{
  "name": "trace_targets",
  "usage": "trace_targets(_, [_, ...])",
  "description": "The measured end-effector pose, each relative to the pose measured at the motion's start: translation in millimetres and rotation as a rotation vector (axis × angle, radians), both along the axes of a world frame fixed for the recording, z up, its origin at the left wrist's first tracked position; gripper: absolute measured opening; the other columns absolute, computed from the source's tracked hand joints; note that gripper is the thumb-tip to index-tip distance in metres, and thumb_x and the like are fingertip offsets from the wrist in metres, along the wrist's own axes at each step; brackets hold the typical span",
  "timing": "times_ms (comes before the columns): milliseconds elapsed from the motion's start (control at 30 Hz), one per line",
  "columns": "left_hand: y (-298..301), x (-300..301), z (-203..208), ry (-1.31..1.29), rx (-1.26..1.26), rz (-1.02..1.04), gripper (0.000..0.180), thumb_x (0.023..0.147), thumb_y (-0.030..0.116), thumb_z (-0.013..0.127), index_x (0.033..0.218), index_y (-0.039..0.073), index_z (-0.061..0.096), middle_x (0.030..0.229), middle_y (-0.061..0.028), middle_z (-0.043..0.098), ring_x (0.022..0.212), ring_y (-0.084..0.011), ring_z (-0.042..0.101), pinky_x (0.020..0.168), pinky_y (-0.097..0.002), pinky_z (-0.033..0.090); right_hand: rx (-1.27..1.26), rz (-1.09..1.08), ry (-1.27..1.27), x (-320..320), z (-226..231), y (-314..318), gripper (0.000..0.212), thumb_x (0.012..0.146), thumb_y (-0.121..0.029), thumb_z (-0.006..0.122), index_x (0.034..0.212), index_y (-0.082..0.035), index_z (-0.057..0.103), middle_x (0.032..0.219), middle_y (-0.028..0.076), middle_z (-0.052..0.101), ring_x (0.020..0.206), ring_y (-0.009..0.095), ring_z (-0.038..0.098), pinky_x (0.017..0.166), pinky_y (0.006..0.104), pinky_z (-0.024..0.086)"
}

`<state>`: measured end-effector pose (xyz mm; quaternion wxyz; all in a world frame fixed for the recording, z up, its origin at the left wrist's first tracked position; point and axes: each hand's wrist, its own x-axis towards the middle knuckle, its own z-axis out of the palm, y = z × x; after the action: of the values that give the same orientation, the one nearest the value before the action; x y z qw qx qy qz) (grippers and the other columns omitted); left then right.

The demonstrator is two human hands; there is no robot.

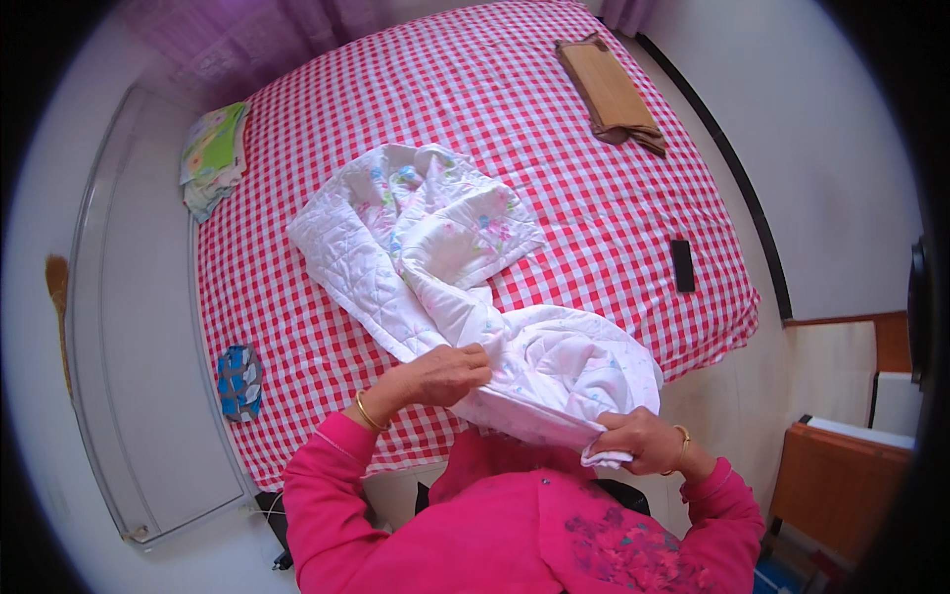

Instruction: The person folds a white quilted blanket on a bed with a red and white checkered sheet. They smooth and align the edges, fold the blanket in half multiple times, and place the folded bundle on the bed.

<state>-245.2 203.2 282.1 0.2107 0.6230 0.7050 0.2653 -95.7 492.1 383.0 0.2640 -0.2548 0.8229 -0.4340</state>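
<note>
A white quilted cover with pink and blue flowers (366, 247) lies bunched on the bed, its near part drawn up to my body. My left hand (443, 375) is closed on the near edge of this quilted cover, around its middle. Farther right, my right hand (638, 441) grips a corner of the same edge, and a bit of cloth sticks out below the fingers. Between both hands the edge runs in a slanting line. Past it, the cloth makes a rounded, wrinkled heap. Each wrist carries a gold-coloured bangle.
Under the cover spreads a red and white checked bedsheet (396, 89). A black phone-like slab (683, 266) and a folded brown mat (609, 84) lie on the right side. Toward the headboard (148, 297) are a green patterned folded cloth (213, 153) and a blue-grey patterned item (239, 382).
</note>
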Motion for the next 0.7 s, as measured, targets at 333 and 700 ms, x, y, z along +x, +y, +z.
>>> trace_targets(333, [39.8,3.3,-0.4,0.013,-0.031,-0.284,0.018,0.06,-0.002,0.053,0.073,0.004,0.042,0.074,-0.0092,0.047,0.077,-0.0272,0.05,0.055,-0.0363,0.044,0.139,-0.306,0.002,89.1,46.3,32.7,0.033,0.056,0.001,0.065,0.085,-0.012,0.065,0.078,0.008,0.056,0.069,0.029,0.056,0.058,0.0338,0.043])
trace_targets(700, [86.6,50.3,-17.5,0.282,0.217,0.197,0.01,0.069,0.008,0.053,0.077,0.005,0.049,0.079,-0.0064,0.05,0.082,-0.023,0.051,0.06,-0.0333,0.046,0.301,-0.692,0.109,185.2,58.5,111.7,0.022,0.053,0.004,0.065,0.073,-0.005,0.065,0.067,0.01,0.058,0.06,0.025,0.058,0.053,0.0296,0.044])
